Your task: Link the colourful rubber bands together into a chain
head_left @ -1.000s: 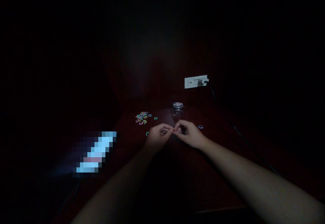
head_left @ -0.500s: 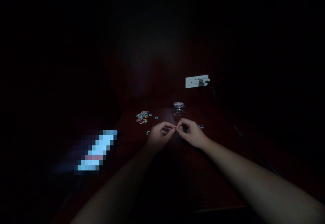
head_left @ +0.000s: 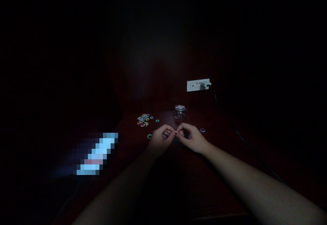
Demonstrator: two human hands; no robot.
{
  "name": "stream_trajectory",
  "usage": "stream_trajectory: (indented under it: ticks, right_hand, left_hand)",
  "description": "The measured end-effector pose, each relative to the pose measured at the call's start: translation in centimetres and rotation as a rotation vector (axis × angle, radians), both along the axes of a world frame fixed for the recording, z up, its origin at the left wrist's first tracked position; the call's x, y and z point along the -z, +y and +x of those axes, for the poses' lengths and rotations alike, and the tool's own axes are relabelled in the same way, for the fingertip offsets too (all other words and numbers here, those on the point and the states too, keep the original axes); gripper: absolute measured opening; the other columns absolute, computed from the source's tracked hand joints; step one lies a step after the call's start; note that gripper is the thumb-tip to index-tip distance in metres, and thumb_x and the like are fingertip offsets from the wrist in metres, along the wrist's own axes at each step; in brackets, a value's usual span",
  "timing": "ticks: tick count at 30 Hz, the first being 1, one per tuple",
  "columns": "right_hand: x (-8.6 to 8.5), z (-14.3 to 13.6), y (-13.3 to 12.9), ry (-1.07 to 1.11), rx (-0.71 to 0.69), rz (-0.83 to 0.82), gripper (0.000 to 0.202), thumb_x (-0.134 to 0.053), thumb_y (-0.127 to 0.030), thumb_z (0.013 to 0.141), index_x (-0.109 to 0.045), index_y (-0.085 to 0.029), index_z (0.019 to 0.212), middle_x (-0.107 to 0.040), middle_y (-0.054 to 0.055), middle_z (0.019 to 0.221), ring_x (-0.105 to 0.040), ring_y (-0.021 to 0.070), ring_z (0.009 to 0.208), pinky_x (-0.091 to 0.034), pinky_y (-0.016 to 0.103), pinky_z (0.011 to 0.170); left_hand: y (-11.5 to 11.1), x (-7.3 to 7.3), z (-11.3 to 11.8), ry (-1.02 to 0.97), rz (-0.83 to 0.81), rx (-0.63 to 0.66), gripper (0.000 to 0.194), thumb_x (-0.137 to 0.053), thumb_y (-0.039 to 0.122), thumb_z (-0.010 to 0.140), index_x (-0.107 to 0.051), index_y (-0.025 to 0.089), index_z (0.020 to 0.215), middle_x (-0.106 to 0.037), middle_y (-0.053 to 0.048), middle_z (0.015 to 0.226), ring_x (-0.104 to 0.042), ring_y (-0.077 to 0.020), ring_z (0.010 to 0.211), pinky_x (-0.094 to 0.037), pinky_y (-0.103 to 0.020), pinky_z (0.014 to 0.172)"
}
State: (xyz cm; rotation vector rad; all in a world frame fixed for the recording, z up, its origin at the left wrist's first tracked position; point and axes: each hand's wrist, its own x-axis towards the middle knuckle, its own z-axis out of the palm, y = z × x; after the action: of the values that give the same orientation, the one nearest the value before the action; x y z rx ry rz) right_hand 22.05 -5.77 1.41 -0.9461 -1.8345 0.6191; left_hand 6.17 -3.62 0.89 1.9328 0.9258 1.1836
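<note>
"reddish, dark tabletop (head_left: 129, 131): what's nearest on our side?"

"a bright pixelated patch (head_left: 97, 155), left of the jar (head_left: 180, 115) and well nearer than it. can't tell what it is."

"and the hands?"

"both on the near side of the jar. the left hand (head_left: 160, 140) has thumb and forefinger pinched; the right hand (head_left: 192, 138) does likewise, and their tips come together on a tiny orange-pink band (head_left: 175, 132). it's mostly covered, so i can't tell whether it's being stretched or only turned."

"so which step is that?"

"i'd judge it fingertip work on one single band, both hands sharing the grip. the next move seems to call for a light, even pinch; something that small could slip or spring away."

"any loose ones?"

"a green ring (head_left: 148, 136) peeks out beside the left hand, nearer than the jar and to its left. a pale purple ring (head_left: 202, 131) lies nearer than the jar, to its right. a heap of coloured rings (head_left: 143, 119) sits left of the jar, about level with it."

"and past the jar?"

"a white socket plate (head_left: 193, 86), behind it and up to its right, with a plug (head_left: 205, 84) in."
</note>
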Motion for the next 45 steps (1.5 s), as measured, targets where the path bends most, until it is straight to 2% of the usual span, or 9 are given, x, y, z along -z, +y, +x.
stream_trajectory:
  ticks: [9,19,31,41,45]
  right_hand:
    - [0.56,0.11,0.54,0.035,0.033,-0.031,0.007,-0.054,-0.023,0.073,-0.051,-0.017,0.073,-0.044,-0.004,0.055,-0.039,0.0080,0.049,-0.034,0.020,0.047]
    - [0.56,0.20,0.57,0.025,0.061,-0.013,0.007,-0.053,-0.023,0.073,-0.048,-0.017,0.073,-0.046,-0.003,0.056,-0.041,0.0087,0.051,-0.035,0.020,0.049]
    - [0.00,-0.18,-0.02,0.017,0.015,-0.021,0.009,-0.054,-0.021,0.073,-0.053,-0.015,0.080,-0.048,-0.002,0.059,-0.042,0.0082,0.051,-0.037,0.020,0.049]
    - [0.17,0.04,0.13,-0.003,0.016,-0.010,0.010,-0.052,-0.022,0.074,-0.058,-0.014,0.075,-0.051,0.000,0.062,-0.042,0.0082,0.053,-0.036,0.020,0.050]
    - [0.29,0.14,0.33,-0.013,0.038,0.005,0.011,-0.053,-0.024,0.074,-0.057,-0.014,0.072,-0.047,-0.002,0.057,-0.040,0.0085,0.051,-0.034,0.021,0.049]
  left_hand:
    - [-0.13,0.17,0.06,0.005,-0.020,0.021,0.014,-0.057,0.026,0.072,-0.055,0.014,0.079,-0.055,0.001,0.064,-0.048,-0.0066,0.054,-0.036,-0.016,0.047]
    - [-0.51,0.00,0.16,-0.045,-0.094,0.105,0.015,-0.054,0.024,0.075,-0.055,0.014,0.085,-0.063,-0.003,0.073,-0.057,-0.0091,0.063,-0.042,-0.017,0.054]
    - [-0.10,0.14,0.15,-0.030,-0.033,-0.006,0.012,-0.056,0.025,0.071,-0.055,0.014,0.073,-0.054,0.002,0.057,-0.045,-0.0052,0.047,-0.033,-0.015,0.044]
    - [0.25,0.29,0.07,-0.023,0.019,-0.084,0.011,-0.057,0.025,0.070,-0.053,0.015,0.072,-0.053,0.003,0.057,-0.047,-0.0052,0.048,-0.034,-0.015,0.044]
    - [0.06,0.29,0.11,-0.041,0.004,-0.052,0.015,-0.058,0.026,0.072,-0.055,0.014,0.081,-0.059,0.000,0.064,-0.052,-0.0065,0.053,-0.039,-0.015,0.048]
